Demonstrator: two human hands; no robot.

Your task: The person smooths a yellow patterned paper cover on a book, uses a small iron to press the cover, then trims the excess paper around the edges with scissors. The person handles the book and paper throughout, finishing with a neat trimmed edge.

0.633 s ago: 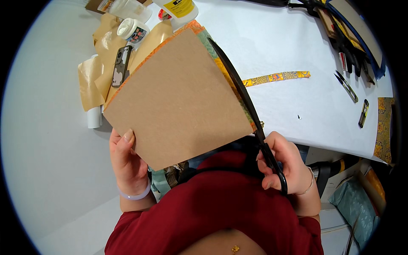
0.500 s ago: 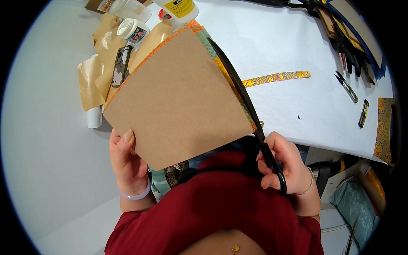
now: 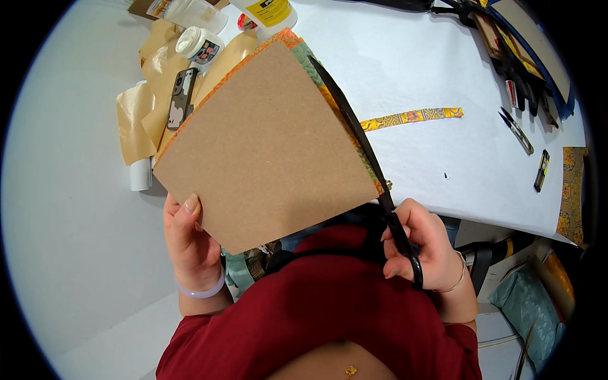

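Observation:
My left hand grips a brown board by its lower left edge, thumb on top and fingers underneath. Patterned fabric in orange, green and yellow shows as a narrow border along the board's upper left and right edges. In my right hand is a pair of long black scissors, fingers through the handles. Its blade lies along the fabric border at the board's right edge, pointing up and away from me. The other blade is hidden, so how far the scissors are spread does not show.
A yellow patterned fabric strip lies on the white table. Small thread snips and a utility knife are at the right. At the far left stand a white jar and a white bottle, near a phone and brown paper.
The scissor handles and my right hand have shifted very slightly left. The board and my left hand stay almost where they were.

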